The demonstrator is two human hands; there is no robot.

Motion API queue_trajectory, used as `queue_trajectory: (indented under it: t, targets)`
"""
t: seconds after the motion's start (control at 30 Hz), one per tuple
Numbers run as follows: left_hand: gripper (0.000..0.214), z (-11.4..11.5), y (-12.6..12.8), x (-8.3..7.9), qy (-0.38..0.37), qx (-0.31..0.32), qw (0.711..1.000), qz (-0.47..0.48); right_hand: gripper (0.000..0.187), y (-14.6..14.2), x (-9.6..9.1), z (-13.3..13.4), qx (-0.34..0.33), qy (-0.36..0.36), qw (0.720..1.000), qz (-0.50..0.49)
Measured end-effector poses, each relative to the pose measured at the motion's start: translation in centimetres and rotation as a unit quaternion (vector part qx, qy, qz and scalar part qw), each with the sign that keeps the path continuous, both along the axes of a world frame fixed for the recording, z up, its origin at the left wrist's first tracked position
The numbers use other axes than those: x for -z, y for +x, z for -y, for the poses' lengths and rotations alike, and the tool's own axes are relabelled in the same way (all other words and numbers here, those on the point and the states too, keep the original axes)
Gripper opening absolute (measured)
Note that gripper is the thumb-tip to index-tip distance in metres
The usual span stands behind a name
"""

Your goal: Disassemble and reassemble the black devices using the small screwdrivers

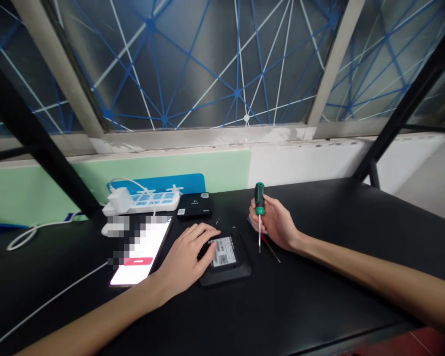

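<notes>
A small black device (pixel 228 262) with a white label lies flat on the black table. My left hand (pixel 187 257) rests on its left part, fingers spread and pressing down. My right hand (pixel 276 222) is closed around a green-handled screwdriver (pixel 259 210), held upright with its tip pointing down at the table just right of the device. A thin red-handled tool (pixel 271 248) lies on the table under my right hand.
A lit phone (pixel 141 254) lies left of the device. Behind it are a white power strip (pixel 148 201) with a charger and cables, and a black box (pixel 195 205). Tiny screws (pixel 218 221) dot the table (pixel 319 287). A window wall stands behind.
</notes>
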State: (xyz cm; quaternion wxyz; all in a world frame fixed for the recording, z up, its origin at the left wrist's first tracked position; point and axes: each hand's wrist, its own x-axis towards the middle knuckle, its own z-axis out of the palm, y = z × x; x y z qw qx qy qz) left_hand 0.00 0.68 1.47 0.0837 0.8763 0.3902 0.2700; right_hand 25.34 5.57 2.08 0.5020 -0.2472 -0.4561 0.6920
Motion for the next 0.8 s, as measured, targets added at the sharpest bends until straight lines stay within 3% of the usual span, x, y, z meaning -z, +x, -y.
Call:
queue_trajectory:
  t: [0.47,0.6,0.8]
  targets:
    - [0.029,0.2,0.0,-0.2,-0.011,-0.001,1.0,-0.003,0.031,-0.1,0.0,-0.3,0.062,0.046,0.997,0.01]
    - [0.038,0.8,0.2,-0.1,-0.019,-0.019,1.0,-0.007,0.029,0.1,0.0,-0.6,0.079,0.047,0.995,0.023]
    - [0.042,1.4,0.5,0.2,-0.012,-0.041,0.998,-0.036,0.043,0.2,-0.2,-0.9,0.066,0.023,0.998,-0.009]
